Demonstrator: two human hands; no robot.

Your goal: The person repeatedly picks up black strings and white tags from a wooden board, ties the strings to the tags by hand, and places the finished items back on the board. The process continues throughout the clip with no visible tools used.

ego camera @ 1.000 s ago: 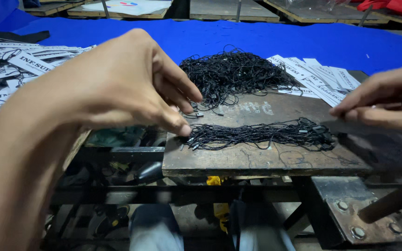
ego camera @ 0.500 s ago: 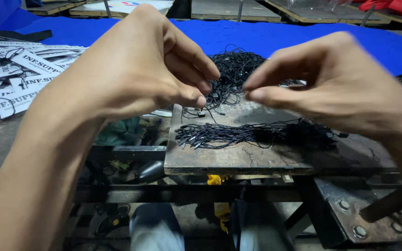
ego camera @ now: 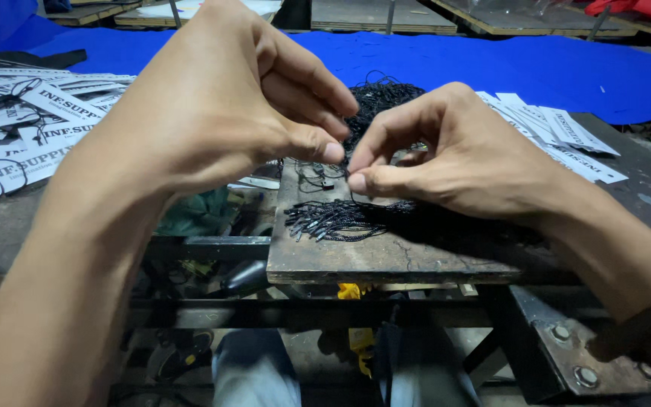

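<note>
Blue cloth (ego camera: 566,68) covered the tabletop behind; our left hand (ego camera: 220,113) and right hand (ego camera: 453,158) pinched one thin black string (ego camera: 318,175) above the bundled black strings (ego camera: 333,220) on the worn wooden board (ego camera: 386,252); neighbouring loops could snag and tangle.

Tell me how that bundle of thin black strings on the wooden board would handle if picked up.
The bundle of black strings would likely be floppy and light: the strands are thin and lie loosely splayed on the wooden board. They probably tangle and drag neighbours along, as they overlap. The left hand and right hand pinch with fingertips, suggesting single strands are fiddly.
</note>
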